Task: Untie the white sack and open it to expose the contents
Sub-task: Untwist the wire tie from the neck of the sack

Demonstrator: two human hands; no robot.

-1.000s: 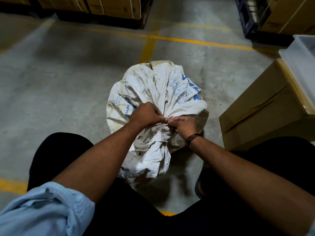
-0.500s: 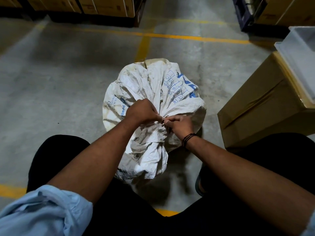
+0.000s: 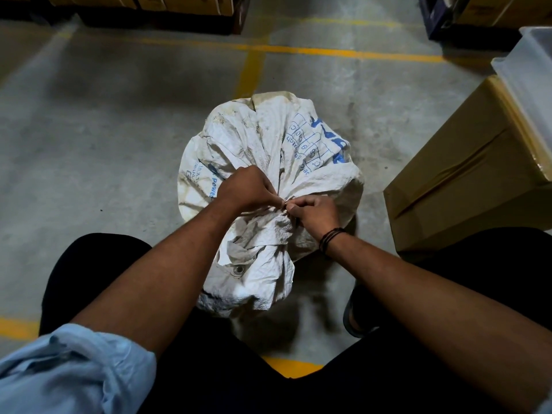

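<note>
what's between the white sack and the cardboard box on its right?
Only bare concrete floor separates the white sack from the cardboard box; they don't touch. Shown in the head view.

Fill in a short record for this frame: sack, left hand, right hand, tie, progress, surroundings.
sack: white sack on the concrete floor, neck gathered shut, contents hidden
left hand: fingers curled, pinching at the gathered neck
right hand: pinching at the same spot, fingertips meeting the left's; dark wristband
tie: too small to make out
progress: not yet untied
surroundings: cardboard box to the right, clear bin by it
</note>
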